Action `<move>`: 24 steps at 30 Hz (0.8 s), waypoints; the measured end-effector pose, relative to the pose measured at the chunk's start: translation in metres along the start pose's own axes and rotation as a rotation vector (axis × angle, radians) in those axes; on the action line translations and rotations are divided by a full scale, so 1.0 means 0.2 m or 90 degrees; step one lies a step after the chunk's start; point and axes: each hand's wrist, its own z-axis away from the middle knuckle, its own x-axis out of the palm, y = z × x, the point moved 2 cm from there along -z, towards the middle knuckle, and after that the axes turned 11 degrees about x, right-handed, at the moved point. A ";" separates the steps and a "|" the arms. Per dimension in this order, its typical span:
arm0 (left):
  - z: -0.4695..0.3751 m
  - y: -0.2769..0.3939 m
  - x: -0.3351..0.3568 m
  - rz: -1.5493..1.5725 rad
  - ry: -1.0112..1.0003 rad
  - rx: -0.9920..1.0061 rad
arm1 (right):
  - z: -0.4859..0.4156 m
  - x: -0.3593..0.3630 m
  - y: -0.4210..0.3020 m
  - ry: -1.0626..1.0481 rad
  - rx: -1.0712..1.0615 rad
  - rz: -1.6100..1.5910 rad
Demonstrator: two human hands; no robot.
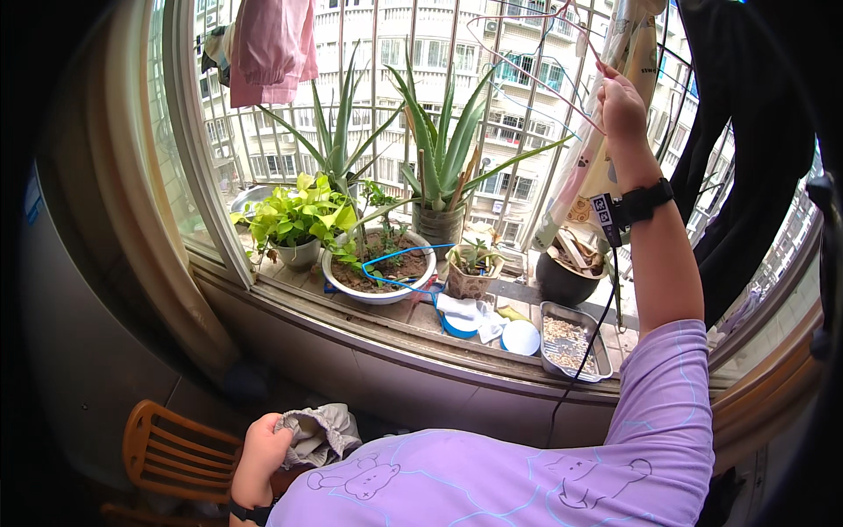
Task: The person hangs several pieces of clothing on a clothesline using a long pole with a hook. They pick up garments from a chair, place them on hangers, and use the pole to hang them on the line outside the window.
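Note:
My left hand [263,443], low in the view, grips the elastic waistband of a beige garment [326,428]. The cloth hangs bunched beside my body. At the upper right my right hand [621,109] is raised, its fingers closed on the side of a pink wire clothes hanger [527,71]. Right behind that hanger hangs a blue wire hanger [510,92]. A pale, print-patterned cloth [586,178] hangs just beyond my right forearm. Both wrists wear black straps, and a cable runs down from the right one.
Across the sill stand aloe plants [441,151], a leafy potted plant [299,217], a white basin of soil [379,300], a black pot [570,280] and a metal tray [576,342]. Another blue hanger [398,284] lies over the basin. Pink clothing [273,53] and dark clothing [744,165] hang at either side. A wooden chair [184,454] stands lower left.

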 end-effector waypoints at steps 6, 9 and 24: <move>0.06 -0.08 -0.02 0.050 0.036 -0.022 | -0.15 0.07 0.19 -0.074 0.099 -0.008; 0.08 -0.13 -0.05 0.040 0.040 -0.029 | -0.18 0.09 0.29 -0.119 0.145 0.087; 0.22 -0.16 -0.10 0.057 0.085 -0.068 | 1.16 0.56 1.28 -0.701 -0.121 0.889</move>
